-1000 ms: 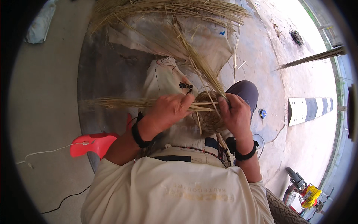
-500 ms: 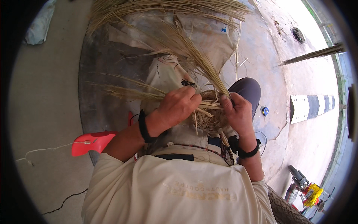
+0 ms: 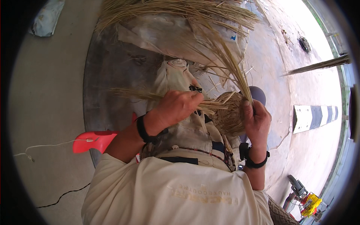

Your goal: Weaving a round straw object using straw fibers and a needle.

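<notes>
My left hand [image 3: 176, 107] is closed on a sheaf of straw [image 3: 131, 93] lying sideways, its cut ends poking out to the right. My right hand [image 3: 255, 118] grips a long upright straw bundle [image 3: 232, 63] that fans toward the top. Between and partly behind the hands is a coiled straw piece [image 3: 228, 118], resting by my knee [image 3: 258, 93]. Stained pale cloth [image 3: 168, 77] covers my lap, and my shirt fills the lower middle.
A large straw pile [image 3: 176, 9] lies on sacking [image 3: 142, 32] ahead. A red plastic seat [image 3: 99, 138] with a white cable is at left, a white bag [image 3: 45, 17] beyond. At right are a striped board [image 3: 311, 118], dark straw [image 3: 315, 65] and a scooter [image 3: 303, 198].
My right hand has moved right with the upright bundle and coiled piece. My left hand has moved slightly right with its sheaf. The whole view has shifted a little.
</notes>
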### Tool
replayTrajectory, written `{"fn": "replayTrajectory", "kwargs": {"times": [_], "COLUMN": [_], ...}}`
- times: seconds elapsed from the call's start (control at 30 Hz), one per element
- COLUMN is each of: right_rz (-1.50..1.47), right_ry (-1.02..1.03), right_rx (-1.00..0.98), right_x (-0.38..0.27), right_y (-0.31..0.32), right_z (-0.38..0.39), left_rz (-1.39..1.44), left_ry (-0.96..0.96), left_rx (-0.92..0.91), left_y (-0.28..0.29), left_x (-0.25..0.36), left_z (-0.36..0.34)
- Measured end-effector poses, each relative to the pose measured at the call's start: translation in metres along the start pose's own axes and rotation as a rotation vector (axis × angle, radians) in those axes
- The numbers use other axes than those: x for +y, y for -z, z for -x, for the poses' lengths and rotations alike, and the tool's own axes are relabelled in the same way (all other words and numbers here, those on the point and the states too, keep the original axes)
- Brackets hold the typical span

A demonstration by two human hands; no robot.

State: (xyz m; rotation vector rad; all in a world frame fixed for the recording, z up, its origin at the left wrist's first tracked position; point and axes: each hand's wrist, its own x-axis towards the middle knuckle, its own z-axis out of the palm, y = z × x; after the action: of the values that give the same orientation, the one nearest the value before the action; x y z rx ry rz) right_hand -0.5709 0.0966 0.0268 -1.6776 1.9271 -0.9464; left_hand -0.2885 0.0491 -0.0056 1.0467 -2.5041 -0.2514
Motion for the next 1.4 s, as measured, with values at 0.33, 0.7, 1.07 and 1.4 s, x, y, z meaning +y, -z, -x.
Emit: {"fn": "replayTrajectory", "kwargs": {"times": [0.33,0.7,1.07,1.4], "right_rz": [0.318,0.029,-0.275,-0.420], "right_ry": [0.324,0.293,0.328,0.267], "right_rx": [-0.027,-0.117,-0.424,-0.535], "right_x": [-0.033,-0.013,-0.008,0.001], "right_y": [-0.029,-0.030,-0.028,-0.042], "right_z": [0.020,0.005,-0.026,-0.027], "left_rz": [-0.038,0.112,0.144,0.148], "left_ry": [0.149,0.202,0.088,0.069], "left_rx": [-0.039,-0.047,0.049,0.143], "left_y": [-0.019,-0.012,0.011,0.002], "left_x": [0.013,0.010,0.017,0.022], "left_z": [-0.002,0.002,-0.005,-0.012]}}
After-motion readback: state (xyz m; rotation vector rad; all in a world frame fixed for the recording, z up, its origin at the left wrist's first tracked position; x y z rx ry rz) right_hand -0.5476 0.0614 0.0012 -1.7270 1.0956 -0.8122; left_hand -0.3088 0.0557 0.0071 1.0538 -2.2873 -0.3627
